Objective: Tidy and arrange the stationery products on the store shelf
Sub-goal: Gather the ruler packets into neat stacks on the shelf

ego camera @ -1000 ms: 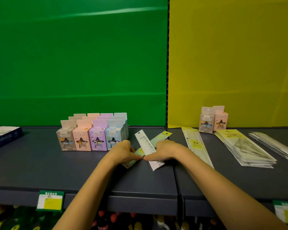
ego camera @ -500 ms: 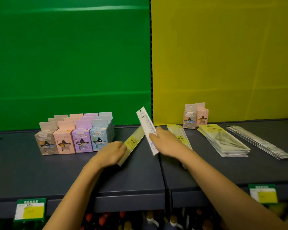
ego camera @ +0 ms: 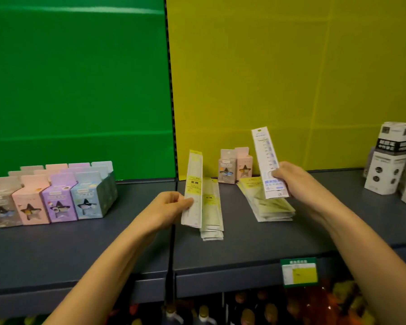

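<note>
A block of small pastel cardboard cartons (ego camera: 52, 202) stands at the left of the dark grey store shelf (ego camera: 80, 249), before the green back panel (ego camera: 75, 78). The front row runs grey, pink, purple, blue, with more rows behind. Each front carton has a star-shaped window; what is inside is too small to tell.

The left hand (ego camera: 167, 212) is near the joint between the two shelf sections. Its fingers (ego camera: 185, 204) are curled, and with the thumb they pinch the lower half of a long clear ruler pack with a yellow label (ego camera: 193, 184). The pack stands almost upright, just left of a flat stack of like yellow-labelled ruler packs (ego camera: 212, 216) that lies on the shelf. I cannot tell if its lower end touches the stack.

Behind, against the yellow back panel (ego camera: 291, 78), stand a grey and a pink star-window carton (ego camera: 234, 167), side by side. In front of them lies a stack of flat clear packets with yellow-green cards (ego camera: 267, 205).

The right hand (ego camera: 293, 181) hangs above that stack, its fingers (ego camera: 280, 171) wrapped round the lower part of a white and blue ruler pack (ego camera: 265, 156), whose top leans left.

At the far right stand white and black printed boxes (ego camera: 389, 160). A green and yellow price tag (ego camera: 299, 270) hangs on the shelf's front edge.
</note>
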Motion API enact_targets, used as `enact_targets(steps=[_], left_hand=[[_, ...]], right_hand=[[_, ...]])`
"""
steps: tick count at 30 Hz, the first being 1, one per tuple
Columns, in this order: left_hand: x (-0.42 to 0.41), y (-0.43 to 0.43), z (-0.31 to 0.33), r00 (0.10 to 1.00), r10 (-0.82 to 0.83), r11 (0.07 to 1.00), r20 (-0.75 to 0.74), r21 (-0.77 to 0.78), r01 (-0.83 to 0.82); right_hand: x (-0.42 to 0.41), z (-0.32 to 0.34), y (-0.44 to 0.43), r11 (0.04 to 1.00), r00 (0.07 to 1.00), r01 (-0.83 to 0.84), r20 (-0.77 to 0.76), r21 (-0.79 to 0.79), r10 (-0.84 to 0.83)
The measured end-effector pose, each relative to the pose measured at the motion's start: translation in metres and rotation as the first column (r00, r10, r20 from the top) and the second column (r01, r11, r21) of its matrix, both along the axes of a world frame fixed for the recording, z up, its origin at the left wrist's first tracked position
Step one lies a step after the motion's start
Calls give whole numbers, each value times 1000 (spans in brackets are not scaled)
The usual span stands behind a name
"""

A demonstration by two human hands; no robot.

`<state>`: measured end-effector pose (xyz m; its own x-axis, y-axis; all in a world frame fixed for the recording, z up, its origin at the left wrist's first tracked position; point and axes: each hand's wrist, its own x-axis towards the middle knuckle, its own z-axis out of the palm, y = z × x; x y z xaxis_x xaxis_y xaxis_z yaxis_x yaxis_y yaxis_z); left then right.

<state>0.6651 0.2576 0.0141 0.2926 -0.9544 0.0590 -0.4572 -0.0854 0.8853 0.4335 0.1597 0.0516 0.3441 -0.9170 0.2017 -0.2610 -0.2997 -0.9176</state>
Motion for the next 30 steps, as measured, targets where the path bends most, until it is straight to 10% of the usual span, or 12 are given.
enact_targets(steps=[6,17,21,25,30], left_hand=[[-31,-28,-11,985,160,987,61,15,-161],[-42,-39,-15,763,236,915,602,126,-383],[-68,-30,-5,602,488,854,632,-203,-479],[-121,-34,5,805,419,877,420,-417,-238],[-187,-62,7,955,31,942,295,-328,71]], right_hand=[[-59,-10,-38,1000,998,-6,-58,-10,6],[-120,-33,-89,994,971,-79,-229,-70,61],[-126,-41,-98,995,948,-65,-316,-71,39],[-126,-50,-104,992,895,-12,-445,-127,-46],[-131,-52,-107,975,826,24,-544,-222,-144]])
